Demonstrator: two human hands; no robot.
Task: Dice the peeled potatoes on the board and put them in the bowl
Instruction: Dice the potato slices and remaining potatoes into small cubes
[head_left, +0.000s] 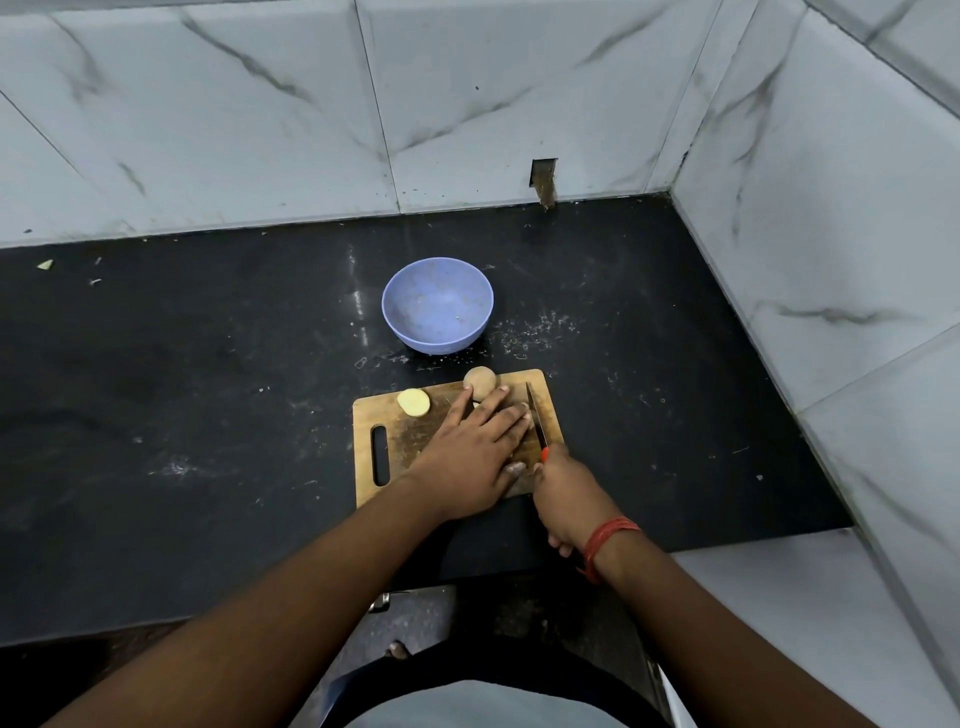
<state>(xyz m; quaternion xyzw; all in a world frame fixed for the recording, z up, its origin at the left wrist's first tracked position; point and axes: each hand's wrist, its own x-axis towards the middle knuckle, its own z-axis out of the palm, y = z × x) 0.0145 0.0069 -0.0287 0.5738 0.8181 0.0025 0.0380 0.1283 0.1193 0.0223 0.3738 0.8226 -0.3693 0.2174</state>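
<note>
A wooden cutting board lies on the black counter. A yellow potato half rests cut face up at the board's far left corner. A whole peeled potato sits at the far edge. My left hand lies flat on the board with fingers spread, covering a potato piece that I cannot see clearly. My right hand grips a knife with a red handle; its blade stands just right of my left fingertips. An empty blue bowl stands behind the board.
The black counter runs to marble-tiled walls at the back and right. Small scraps and water drops lie right of the bowl. A small peel piece sits far left. The counter's front edge is below my forearms.
</note>
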